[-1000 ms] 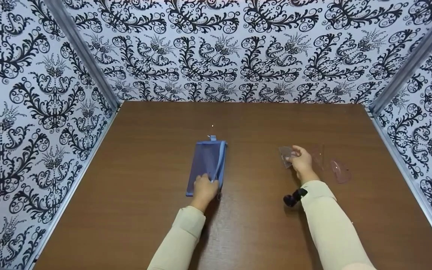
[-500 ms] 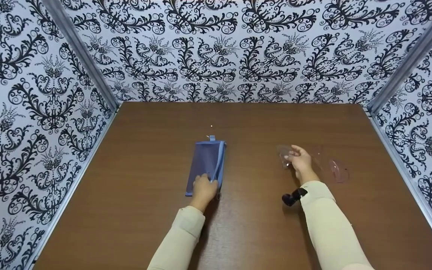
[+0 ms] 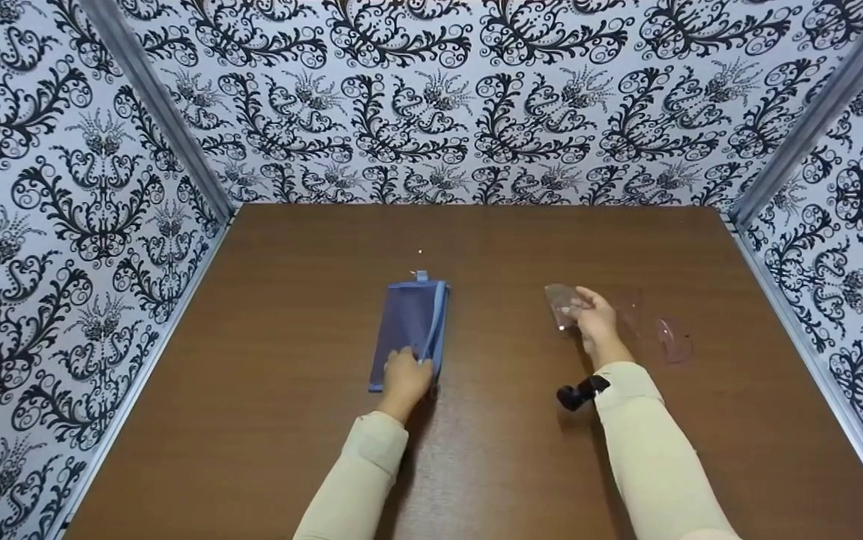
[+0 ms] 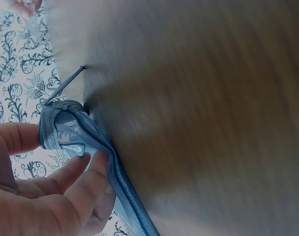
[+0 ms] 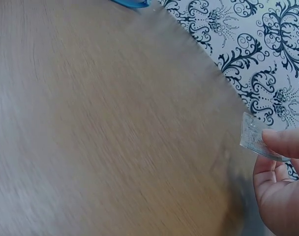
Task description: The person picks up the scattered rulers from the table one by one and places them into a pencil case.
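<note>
My left hand [image 3: 407, 379] holds the near part of a blue mesh zipper pouch [image 3: 405, 319], which lies lengthwise on the table. In the left wrist view, the thumb presses one side of the bunched pouch [image 4: 66, 123] and the fingers bend against the other; its zipper edge runs down past them. To the right, my right hand [image 3: 597, 322] pinches a clear plastic piece [image 3: 560, 304] between thumb and fingers. Fine marks run along an edge of that plastic piece [image 5: 253, 135] in the right wrist view. Part of it is hidden behind the thumb.
Right of my right hand lies a pinkish clear half-round piece [image 3: 675, 341] like a protractor. Between them, faint clear plastic [image 3: 632, 311] shows on the brown table [image 3: 289, 300]. Patterned walls [image 3: 431, 112] stand at the back and sides.
My right hand has shifted slightly left and away from me, turning the clear plastic piece so more of it shows. My left hand stays on the pouch.
</note>
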Motion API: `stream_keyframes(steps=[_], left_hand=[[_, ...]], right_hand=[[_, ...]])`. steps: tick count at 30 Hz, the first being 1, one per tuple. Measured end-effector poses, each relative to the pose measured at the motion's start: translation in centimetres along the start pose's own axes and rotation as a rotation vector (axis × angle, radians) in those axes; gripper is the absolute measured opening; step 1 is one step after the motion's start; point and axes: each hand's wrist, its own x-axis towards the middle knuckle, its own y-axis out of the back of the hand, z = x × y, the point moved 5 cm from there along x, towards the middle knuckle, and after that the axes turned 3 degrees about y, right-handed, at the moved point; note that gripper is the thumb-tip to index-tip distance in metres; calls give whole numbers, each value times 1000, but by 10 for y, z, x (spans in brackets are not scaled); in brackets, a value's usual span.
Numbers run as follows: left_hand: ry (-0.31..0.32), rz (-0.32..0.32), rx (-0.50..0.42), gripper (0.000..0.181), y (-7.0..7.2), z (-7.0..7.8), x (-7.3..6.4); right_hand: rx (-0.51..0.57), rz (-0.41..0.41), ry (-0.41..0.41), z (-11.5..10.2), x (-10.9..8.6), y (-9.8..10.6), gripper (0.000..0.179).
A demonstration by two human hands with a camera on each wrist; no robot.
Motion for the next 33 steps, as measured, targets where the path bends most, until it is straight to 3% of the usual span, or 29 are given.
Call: stream_keyframes(steps=[8,33], left_hand=[[-2,17,39,44,-1,-1,3],[-1,5,5,45,1,1,-1]], right_hand=[[15,5,-3,0,-3,-10,62],[-46,-49,5,9,-16,-45,59]])
